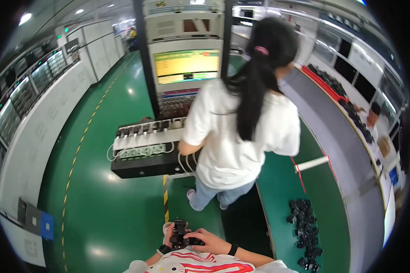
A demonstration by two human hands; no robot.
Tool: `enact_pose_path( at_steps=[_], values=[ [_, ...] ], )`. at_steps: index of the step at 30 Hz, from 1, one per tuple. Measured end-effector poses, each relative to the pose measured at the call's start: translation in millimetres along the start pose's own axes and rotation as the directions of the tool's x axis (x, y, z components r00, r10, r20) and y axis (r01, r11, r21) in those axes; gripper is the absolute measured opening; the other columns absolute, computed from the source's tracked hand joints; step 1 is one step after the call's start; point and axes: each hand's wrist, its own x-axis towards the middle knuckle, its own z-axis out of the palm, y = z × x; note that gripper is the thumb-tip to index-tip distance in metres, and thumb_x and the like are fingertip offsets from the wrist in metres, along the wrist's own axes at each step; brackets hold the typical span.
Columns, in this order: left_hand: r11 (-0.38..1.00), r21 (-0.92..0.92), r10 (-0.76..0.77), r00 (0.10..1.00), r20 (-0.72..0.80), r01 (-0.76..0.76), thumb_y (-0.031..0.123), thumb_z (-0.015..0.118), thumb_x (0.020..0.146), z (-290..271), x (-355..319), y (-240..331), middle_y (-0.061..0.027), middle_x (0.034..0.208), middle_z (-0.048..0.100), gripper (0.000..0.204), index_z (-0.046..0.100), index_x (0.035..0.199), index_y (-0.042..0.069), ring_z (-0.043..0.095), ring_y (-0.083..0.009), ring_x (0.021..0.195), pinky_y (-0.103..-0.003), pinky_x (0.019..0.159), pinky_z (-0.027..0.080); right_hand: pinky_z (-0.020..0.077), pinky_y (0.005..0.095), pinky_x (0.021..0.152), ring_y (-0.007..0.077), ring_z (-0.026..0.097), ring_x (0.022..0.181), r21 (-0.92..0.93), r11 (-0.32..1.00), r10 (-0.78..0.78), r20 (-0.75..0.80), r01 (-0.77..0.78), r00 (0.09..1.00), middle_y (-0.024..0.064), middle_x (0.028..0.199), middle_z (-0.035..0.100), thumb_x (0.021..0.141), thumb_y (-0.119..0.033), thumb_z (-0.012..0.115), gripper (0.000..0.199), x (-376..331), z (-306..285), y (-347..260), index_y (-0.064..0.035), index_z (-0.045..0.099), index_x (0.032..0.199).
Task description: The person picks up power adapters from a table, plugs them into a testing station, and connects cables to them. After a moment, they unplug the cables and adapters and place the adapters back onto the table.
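While both hands meet close to the chest at the lower edge, they grip one small black part (179,233), a blocky, hard-looking piece with a narrow stub standing up from its top. The left hand (169,236) wraps its fingers around the near side of the part; a dark band sits on that wrist. The right hand (210,242) closes on the part from the other side, fingers curled, with a black band on its wrist too. Just ahead, a co-worker (241,127) in a loose white shirt and jeans stands with their back turned, facing a black rack (146,166) whose top carries a row of small dark units and looped white cables. Above the rack glows a flat screen (187,66). To the right, a heap of similar black parts (305,232) lies on a smooth green bench (282,200). Glossy green floor (105,214) with a yellow dashed line stretches left.
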Motion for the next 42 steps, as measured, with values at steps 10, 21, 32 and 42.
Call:
enact_pose_path(
  at_steps=[10, 21, 32, 42],
  values=[
    [0.969, -0.199, 0.184, 0.966, 0.182, -0.147, 0.052, 0.038, 0.091, 13, -28, 153, -0.0199, 0.119, 0.056, 0.063, 0.047, 0.123, -0.001, 0.051, -0.037, 0.116, -0.048, 0.104, 0.035, 0.0441, 0.0367, 0.089, 0.0345, 0.054, 0.097, -0.154, 0.988, 0.049, 0.103, -0.033, 0.994, 0.0204, 0.104, 0.05, 0.082, -0.029, 0.06, 0.053, 191, 28, -25, -0.0213, 0.046, 0.132],
    [0.906, -0.417, -0.007, 0.985, 0.171, 0.079, 0.054, 0.045, 0.085, 5, -31, 273, -0.0161, 0.12, 0.057, 0.059, 0.053, 0.12, 0.007, 0.048, -0.0363, 0.117, -0.063, 0.102, 0.028, 0.0457, 0.0274, 0.079, 0.018, 0.058, 0.091, 0.251, 0.925, 0.328, -0.154, -0.285, 0.932, 0.0086, 0.097, 0.063, 0.087, -0.026, 0.057, 0.046, 299, 15, -31, -0.0042, 0.051, 0.127],
    [0.919, -0.393, 0.005, 1.0, -0.015, -0.011, 0.055, 0.034, 0.089, -15, 6, 323, -0.0183, 0.115, 0.056, 0.06, 0.047, 0.124, 0.007, 0.048, -0.0416, 0.112, -0.068, 0.1, 0.026, 0.0471, 0.044, 0.092, 0.0345, 0.055, 0.106, 0.987, 0.158, 0.442, -0.077, 0.007, 0.894, 0.02, 0.115, 0.055, 0.09, -0.019, 0.05, 0.033, 357, -67, 39, 0.0037, 0.05, 0.114],
    [0.971, -0.231, 0.064, 0.998, -0.006, -0.064, 0.059, 0.042, 0.086, 43, 94, 372, -0.012, 0.114, 0.059, 0.06, 0.052, 0.123, 0.011, 0.049, -0.0351, 0.113, -0.063, 0.1, 0.029, 0.0499, 0.0376, 0.082, 0.0271, 0.057, 0.098, 0.948, -0.047, 0.284, -0.289, 0.314, 0.914, 0.0145, 0.105, 0.059, 0.088, -0.022, 0.053, 0.035, 436, -161, 48, -0.0015, 0.051, 0.116]
  ],
)
